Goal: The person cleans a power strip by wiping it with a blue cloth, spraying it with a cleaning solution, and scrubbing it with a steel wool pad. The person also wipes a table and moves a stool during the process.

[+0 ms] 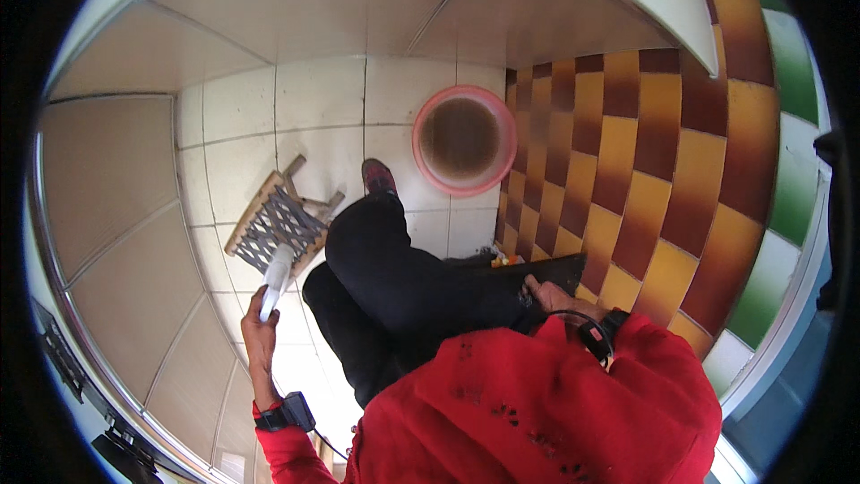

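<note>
My left hand is closed around a slim white object with a rounded, greyish-white upper end; its exact kind does not show. That object is held above a low wooden stool with a seat of woven dark straps, lying tilted or on its side on the floor. My right hand is at the right, against a dark flat panel beside my black-trousered leg. Its fingers are bent, and whether they grip the panel's edge or the trouser cloth is unclear.
A pink basin of murky brown water stands on the white floor tiles, against the orange-and-brown tiled wall. Beige panels close in the left and far sides. Small orange and white bits lie by the wall's foot. My shoe is near the basin.
</note>
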The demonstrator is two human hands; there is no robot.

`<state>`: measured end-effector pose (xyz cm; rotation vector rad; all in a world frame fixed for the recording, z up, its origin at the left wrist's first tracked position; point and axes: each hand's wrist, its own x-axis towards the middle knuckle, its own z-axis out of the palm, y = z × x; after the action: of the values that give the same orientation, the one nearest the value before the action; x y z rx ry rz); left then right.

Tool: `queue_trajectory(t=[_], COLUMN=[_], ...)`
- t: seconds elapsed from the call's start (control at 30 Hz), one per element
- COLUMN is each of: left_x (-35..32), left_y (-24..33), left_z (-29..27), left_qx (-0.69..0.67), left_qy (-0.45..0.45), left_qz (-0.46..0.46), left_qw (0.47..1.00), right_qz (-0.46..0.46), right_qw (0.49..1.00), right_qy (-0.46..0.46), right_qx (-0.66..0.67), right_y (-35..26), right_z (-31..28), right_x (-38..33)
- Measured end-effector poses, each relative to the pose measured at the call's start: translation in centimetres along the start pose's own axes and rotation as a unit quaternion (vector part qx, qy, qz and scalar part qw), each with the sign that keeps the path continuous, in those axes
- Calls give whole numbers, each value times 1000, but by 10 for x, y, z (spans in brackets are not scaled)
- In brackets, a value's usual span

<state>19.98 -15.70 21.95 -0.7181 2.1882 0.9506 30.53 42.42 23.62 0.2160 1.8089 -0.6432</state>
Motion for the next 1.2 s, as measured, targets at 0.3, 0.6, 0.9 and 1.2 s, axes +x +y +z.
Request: queue_trajectory(t=[0.3, 0.6, 0.9, 1.2], left_x=[-3, -27, -59, -96], left_y=[8, 76, 178, 259], left_z=[6, -4, 0, 17], left_qx=[-69, -134, -159, -163], left_qy=[35, 45, 43, -41], left_qz=[44, 91, 192, 267], left_qw=[996, 986, 968, 949], right_qz=[-39, -113, -254, -396], right_qw=[999, 993, 961, 829], right_qy=[3, 1, -88, 343], right_qx=[11, -28, 64, 195], right_y=[1, 18, 75, -2], right_z=[-3, 4, -3, -143], right_x=[-1, 14, 93, 66])
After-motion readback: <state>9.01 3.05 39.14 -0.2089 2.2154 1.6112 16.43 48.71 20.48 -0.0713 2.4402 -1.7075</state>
